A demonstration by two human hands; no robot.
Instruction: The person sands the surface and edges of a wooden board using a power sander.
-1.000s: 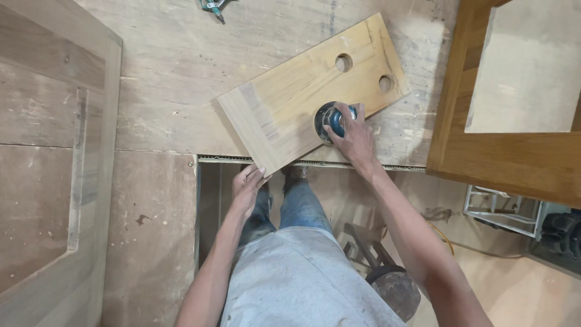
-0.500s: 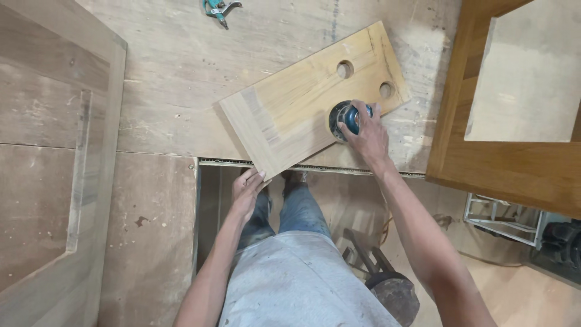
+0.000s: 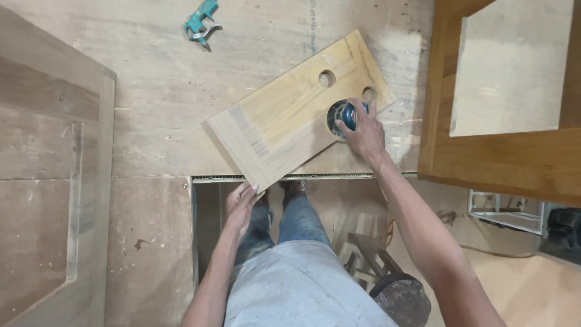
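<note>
The person stands in a cut-out bay of a big, scuffed plywood workbench (image 3: pixel 169 121), looking straight down. Lying at a slant on the bench is a pale rectangular wooden board with two round holes (image 3: pixel 284 115); its near corner juts out over the bench edge, and the two holes sit toward its far right end.

The right hand (image 3: pixel 361 133) is wrapped over the top of a small round blue-and-black sander (image 3: pixel 342 116), fingers curled down around its body, pressing it flat onto the board just below the right-hand hole (the pad itself is mostly hidden under the hand). The left hand (image 3: pixel 241 204) is at the overhanging near corner, fingers closed up against the board's edge from below, thumb side toward the bench lip, gripping that corner.

At the top of the bench, well apart from the board, lies a teal pistol-shaped hand tool (image 3: pixel 200 20). On the right a darker brown wooden frame with a pale inset panel (image 3: pixel 484 158) rests over the bench edge, near the board's far end but not touching it. On the left lies a large greyish wooden panel with a raised border (image 3: pixel 54 181). Below, beside the person's jeans, a dark round-topped stool (image 3: pixel 400 298) stands on the floor.
</note>
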